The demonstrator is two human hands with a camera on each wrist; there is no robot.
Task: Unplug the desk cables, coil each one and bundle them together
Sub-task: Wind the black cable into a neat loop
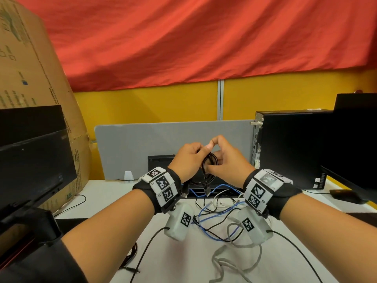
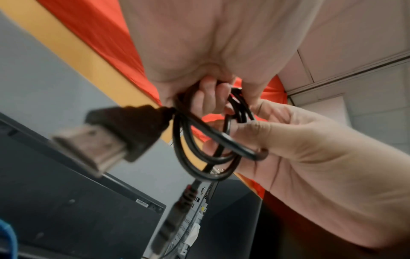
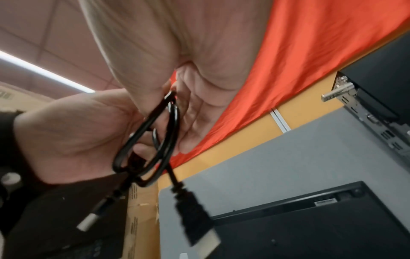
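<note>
Cable in hand: thin black rubber cable with flat metal-tipped plugs (image 2: 199,140) — unplugged, looped into a small coil, both plugs dangling free above the counter.
Left hand (image 1: 188,158): fingers curled round the coil's top.
Right hand (image 1: 225,160): pinching the same loops.
Remaining: loose blue cable (image 1: 206,227), grey cable (image 1: 230,254) and thin black leads lie tangled on the white counter (image 1: 179,262) — uncoiled; no bundle yet.
Progress: early, by my judgement.

white desk (image 1: 179,260) | loose blk/blue/grey cables (image 1: 220,223) | PC tower (image 1: 293,148) | monitors (image 1: 32,160)
</note>
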